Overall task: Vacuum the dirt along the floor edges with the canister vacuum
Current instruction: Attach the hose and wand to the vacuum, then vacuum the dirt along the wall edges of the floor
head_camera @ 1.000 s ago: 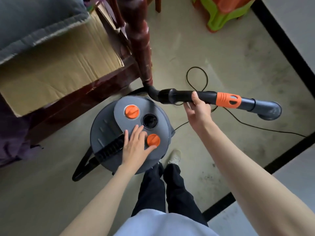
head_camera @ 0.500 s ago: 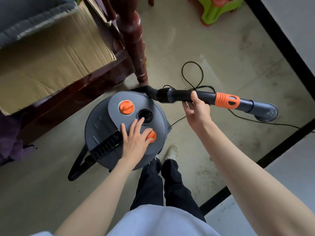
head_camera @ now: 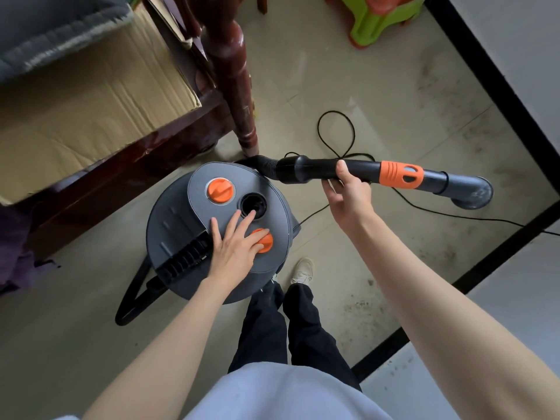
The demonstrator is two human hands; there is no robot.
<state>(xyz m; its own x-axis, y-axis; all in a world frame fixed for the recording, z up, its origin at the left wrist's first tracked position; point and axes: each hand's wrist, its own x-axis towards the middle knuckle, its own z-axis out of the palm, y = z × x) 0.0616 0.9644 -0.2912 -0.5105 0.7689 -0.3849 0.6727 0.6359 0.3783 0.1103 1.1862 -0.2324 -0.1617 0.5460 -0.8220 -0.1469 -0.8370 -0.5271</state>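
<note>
Beige tiled floor (head_camera: 348, 86) with a black border strip (head_camera: 497, 77) along the right side, dirt specks scattered near the strip. Dark wooden bed frame (head_camera: 127, 165) upper left, flattened cardboard (head_camera: 91, 95) lying on it, turned wooden post (head_camera: 233, 77) standing at its corner. Grey canister vacuum (head_camera: 181, 225) sits on the floor just beside the post, right in front of the person's feet. Black hose wand (head_camera: 357, 172) with an orange collar runs roughly level from the canister's far edge out to the right; its round nozzle (head_camera: 471, 192) is above the floor near the border strip. Thin black power cord (head_camera: 336, 131) loops on the floor behind the wand. Green and orange plastic stools (head_camera: 381, 16) at the top. Right hand (head_camera: 348, 195) grips the wand, thumb over the top, fingers curled underneath. Left hand (head_camera: 239, 241) lies flat on the canister lid, fingers straight, thumb pressing the lower orange button (head_camera: 266, 242); a second orange knob (head_camera: 220, 190) sits further up the lid, untouched.
</note>
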